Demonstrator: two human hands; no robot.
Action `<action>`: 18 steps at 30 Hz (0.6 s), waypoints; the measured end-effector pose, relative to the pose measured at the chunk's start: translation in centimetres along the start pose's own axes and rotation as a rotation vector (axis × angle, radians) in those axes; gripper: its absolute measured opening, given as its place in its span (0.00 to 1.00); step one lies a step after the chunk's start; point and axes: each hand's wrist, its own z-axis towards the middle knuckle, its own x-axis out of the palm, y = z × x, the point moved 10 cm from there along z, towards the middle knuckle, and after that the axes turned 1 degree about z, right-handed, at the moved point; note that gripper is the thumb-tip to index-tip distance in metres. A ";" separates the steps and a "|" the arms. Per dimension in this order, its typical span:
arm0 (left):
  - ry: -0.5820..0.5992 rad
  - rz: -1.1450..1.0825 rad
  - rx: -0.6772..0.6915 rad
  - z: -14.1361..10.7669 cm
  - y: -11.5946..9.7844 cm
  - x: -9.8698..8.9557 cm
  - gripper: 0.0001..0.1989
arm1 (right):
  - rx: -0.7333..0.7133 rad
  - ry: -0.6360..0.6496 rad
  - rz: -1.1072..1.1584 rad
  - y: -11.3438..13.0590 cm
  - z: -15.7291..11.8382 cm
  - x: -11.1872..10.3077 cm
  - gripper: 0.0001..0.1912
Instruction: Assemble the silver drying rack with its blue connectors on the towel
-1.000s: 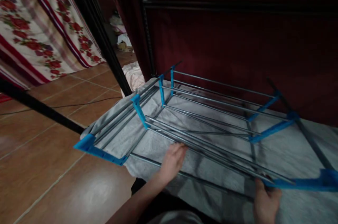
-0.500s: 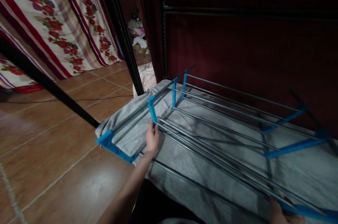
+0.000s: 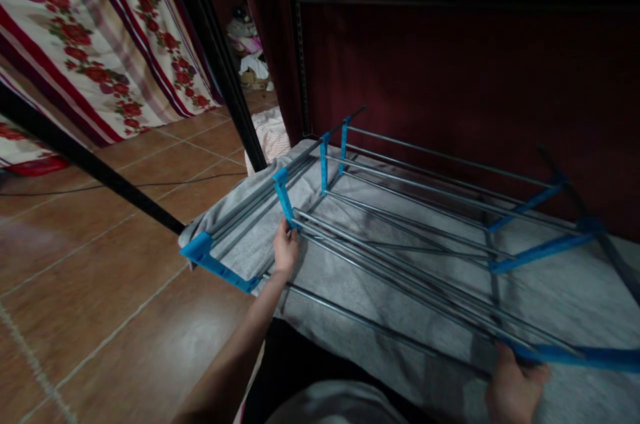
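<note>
A rack of thin metal tubes (image 3: 400,204) joined by blue plastic brackets (image 3: 283,193) lies on its side across a grey blanket (image 3: 365,304). My left hand (image 3: 286,249) has its fingers closed at the lower end of one blue bracket on the rack's left side. Down at the right, my right hand (image 3: 515,381) is closed around the rack's near right corner, where tubes meet another blue bracket (image 3: 590,357). Its fingertips are partly hidden under the frame. A further blue bracket (image 3: 215,267) sticks out over the blanket's left edge.
Black metal posts (image 3: 220,64) and a slanting black bar (image 3: 90,161) stand at the left. Behind the rack hangs a dark red cloth (image 3: 425,77). A flowered curtain (image 3: 100,44) hangs beyond the tiled floor (image 3: 125,304), where a thin black cable (image 3: 125,187) runs.
The view has tipped down and shifted slightly right, so more of my right hand shows. Both hands keep their places on the rack, whose right end appears a little farther left.
</note>
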 end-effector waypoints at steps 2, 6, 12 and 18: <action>0.037 -0.028 -0.006 -0.1 0.4 0.0 0.22 | 0.037 -0.067 0.041 -0.4 -0.6 -0.9 0.27; -0.007 0.060 0.028 -0.7 -0.3 -2.0 0.19 | 0.147 0.006 0.002 -2.1 -1.6 -1.3 0.30; 0.145 0.307 0.359 -4.0 -4.8 -0.2 0.12 | 0.110 0.048 -0.233 -2.1 -1.5 -1.0 0.25; 0.633 0.411 0.856 -9.6 -7.5 8.7 0.17 | 0.037 0.067 -0.270 -2.0 -1.2 -0.2 0.25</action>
